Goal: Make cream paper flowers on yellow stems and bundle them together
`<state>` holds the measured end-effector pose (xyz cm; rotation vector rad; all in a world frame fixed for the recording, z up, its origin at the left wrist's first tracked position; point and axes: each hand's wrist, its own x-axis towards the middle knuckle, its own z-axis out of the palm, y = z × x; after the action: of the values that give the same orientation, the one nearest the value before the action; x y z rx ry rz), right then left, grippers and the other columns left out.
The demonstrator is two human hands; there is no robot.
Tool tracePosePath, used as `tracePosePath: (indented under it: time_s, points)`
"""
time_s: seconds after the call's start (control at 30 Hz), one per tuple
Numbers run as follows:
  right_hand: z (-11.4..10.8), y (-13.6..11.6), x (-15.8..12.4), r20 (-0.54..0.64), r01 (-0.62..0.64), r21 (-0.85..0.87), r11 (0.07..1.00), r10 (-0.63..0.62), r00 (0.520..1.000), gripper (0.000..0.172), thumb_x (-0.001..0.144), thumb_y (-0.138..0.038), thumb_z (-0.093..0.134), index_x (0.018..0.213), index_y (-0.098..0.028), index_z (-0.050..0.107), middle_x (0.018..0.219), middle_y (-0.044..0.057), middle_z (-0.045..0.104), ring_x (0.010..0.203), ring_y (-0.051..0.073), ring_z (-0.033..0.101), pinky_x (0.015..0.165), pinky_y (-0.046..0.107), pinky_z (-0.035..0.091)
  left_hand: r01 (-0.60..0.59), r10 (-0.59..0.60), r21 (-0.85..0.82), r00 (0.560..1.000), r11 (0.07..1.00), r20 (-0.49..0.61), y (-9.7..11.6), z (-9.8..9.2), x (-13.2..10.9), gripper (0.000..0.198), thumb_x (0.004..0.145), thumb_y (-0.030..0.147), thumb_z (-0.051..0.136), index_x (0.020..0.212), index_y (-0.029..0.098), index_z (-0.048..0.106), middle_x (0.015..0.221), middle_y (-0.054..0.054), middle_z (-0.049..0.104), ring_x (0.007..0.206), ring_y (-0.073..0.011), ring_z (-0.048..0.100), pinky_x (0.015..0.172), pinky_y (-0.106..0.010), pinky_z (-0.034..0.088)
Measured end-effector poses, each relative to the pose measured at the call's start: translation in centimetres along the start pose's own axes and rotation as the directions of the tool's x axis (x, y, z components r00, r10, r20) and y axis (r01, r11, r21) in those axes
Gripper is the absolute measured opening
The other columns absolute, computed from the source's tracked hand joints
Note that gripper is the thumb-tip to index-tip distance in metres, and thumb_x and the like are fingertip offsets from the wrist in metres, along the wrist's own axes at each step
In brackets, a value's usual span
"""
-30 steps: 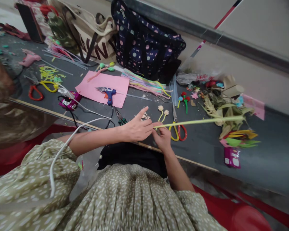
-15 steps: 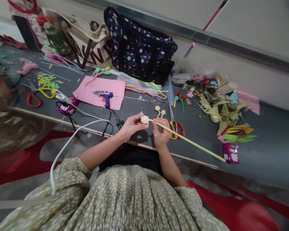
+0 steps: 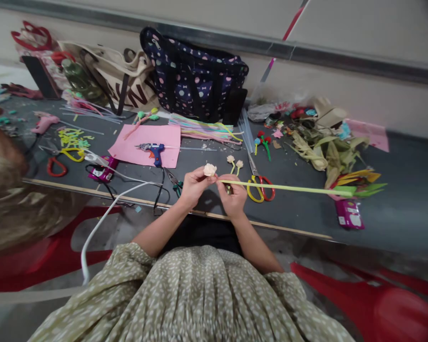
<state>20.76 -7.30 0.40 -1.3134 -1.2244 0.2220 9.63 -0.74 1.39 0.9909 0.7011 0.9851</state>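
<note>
A cream flower head (image 3: 210, 169) stands up at the fingertips of my left hand (image 3: 193, 189), which is closed in a pinch just beneath it. Close beside it, my right hand (image 3: 232, 197) pinches a long yellow-green pipe cleaner (image 3: 288, 188) near its flower end. The pipe cleaner reaches far to the right, almost level. Just behind my right hand lie two small cream flowers (image 3: 239, 164) on short stems. Scissors (image 3: 267, 189) with red and yellow handles rest to its right. Green-handled pliers (image 3: 174, 180) lie to the left of my left hand.
A blue glue gun (image 3: 154, 152) lies on pink paper (image 3: 123, 147), its black cord crossing the table edge. Bundled pipe cleaners (image 3: 203, 128) sit before a navy bag (image 3: 196, 76). Dried husks (image 3: 328, 152) lie right. Another person's arm (image 3: 3, 133) is at far left.
The pipe cleaner has swung from slanting down rightward to nearly level. The flower head has turned upward as my left hand shifted. The whole view has shifted slightly.
</note>
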Motion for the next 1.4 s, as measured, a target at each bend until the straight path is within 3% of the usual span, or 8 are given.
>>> tracePosePath:
  time_s: [0.23,0.63,0.8,0.93,1.07,1.17,1.23,1.4]
  points:
    - [0.1,-0.1,0.1,0.004,-0.112,0.122,0.986,0.112,0.994,0.01,0.087,-0.025,0.058,0.084,-0.02,0.066,0.085,0.004,0.066,0.079,0.016,0.063,0.069,0.03,0.053,0.157,-0.15,-0.122,0.987,0.98,0.061,-0.2,-0.6,0.6,0.026,0.061,0.033,0.082,0.078,0.014,0.075,0.073,-0.004,0.07,0.061,-0.0088,0.058,0.068,-0.022,0.048]
    - [0.1,0.2,0.1,-0.033,0.144,-0.069,0.987,-0.146,0.989,0.011,0.086,-0.017,0.058,0.091,-0.024,0.065,0.087,0.005,0.069,0.085,0.019,0.064,0.081,0.037,0.053,0.167,-0.175,-0.212,0.984,0.963,-0.023,-0.8,0.2,0.1,0.023,0.056,0.026,0.084,0.074,0.016,0.074,0.072,-0.001,0.069,0.062,-0.0078,0.059,0.072,-0.023,0.05]
    - [0.1,-0.2,0.3,-0.01,0.075,-0.079,0.994,-0.076,0.997,0.008,0.087,-0.019,0.058,0.089,-0.023,0.064,0.087,0.005,0.067,0.085,0.018,0.064,0.079,0.036,0.053,0.129,-0.142,-0.175,0.988,0.976,-0.067,-1.0,0.2,0.2,0.023,0.055,0.026,0.085,0.072,0.017,0.073,0.075,-0.001,0.07,0.067,-0.0087,0.061,0.072,-0.022,0.049]
    - [-0.5,0.0,0.6,0.046,0.107,-0.062,0.992,-0.104,0.994,0.01,0.087,-0.019,0.056,0.088,-0.023,0.065,0.085,0.004,0.067,0.084,0.018,0.064,0.078,0.035,0.054,0.198,-0.195,-0.13,0.98,0.971,0.041,-0.7,-0.9,0.5,0.026,0.057,0.026,0.083,0.078,0.014,0.073,0.076,-0.003,0.07,0.064,-0.0092,0.06,0.072,-0.024,0.051]
    - [-1.7,0.9,0.9,0.169,0.28,-0.074,0.957,-0.265,0.949,0.015,0.087,-0.017,0.056,0.095,-0.025,0.067,0.093,0.006,0.07,0.087,0.018,0.065,0.079,0.035,0.054,0.453,-0.43,-0.065,0.875,0.889,0.222,0.4,-2.7,1.5,0.025,0.06,0.028,0.08,0.076,0.011,0.07,0.065,-0.005,0.067,0.057,-0.0129,0.061,0.066,-0.03,0.055]
    - [-2.5,1.4,1.1,0.269,0.409,-0.121,0.904,-0.367,0.89,0.017,0.088,-0.019,0.056,0.094,-0.027,0.068,0.093,0.005,0.072,0.084,0.017,0.067,0.074,0.033,0.053,0.614,-0.584,0.055,0.715,0.787,0.383,1.5,-3.6,2.2,0.022,0.067,0.03,0.075,0.072,0.01,0.069,0.065,-0.009,0.068,0.057,-0.0161,0.063,0.07,-0.038,0.057]
    - [-3.0,1.4,1.2,0.321,0.482,-0.144,0.864,-0.42,0.849,0.017,0.089,-0.021,0.055,0.094,-0.029,0.069,0.092,0.003,0.073,0.082,0.015,0.067,0.073,0.031,0.052,0.637,-0.629,0.165,0.623,0.753,0.465,2.3,-3.7,2.5,0.02,0.068,0.027,0.074,0.072,0.008,0.07,0.066,-0.011,0.069,0.055,-0.0156,0.063,0.074,-0.04,0.057]
    - [-4.1,1.0,1.6,0.454,0.57,-0.107,0.815,-0.47,0.757,0.018,0.091,-0.027,0.054,0.102,-0.032,0.068,0.101,0.002,0.072,0.092,0.016,0.067,0.079,0.033,0.052,0.576,-0.66,0.365,0.465,0.732,0.59,3.6,-3.3,2.6,0.02,0.072,0.029,0.069,0.07,0.01,0.073,0.061,-0.011,0.069,0.058,-0.0166,0.065,0.072,-0.033,0.056]
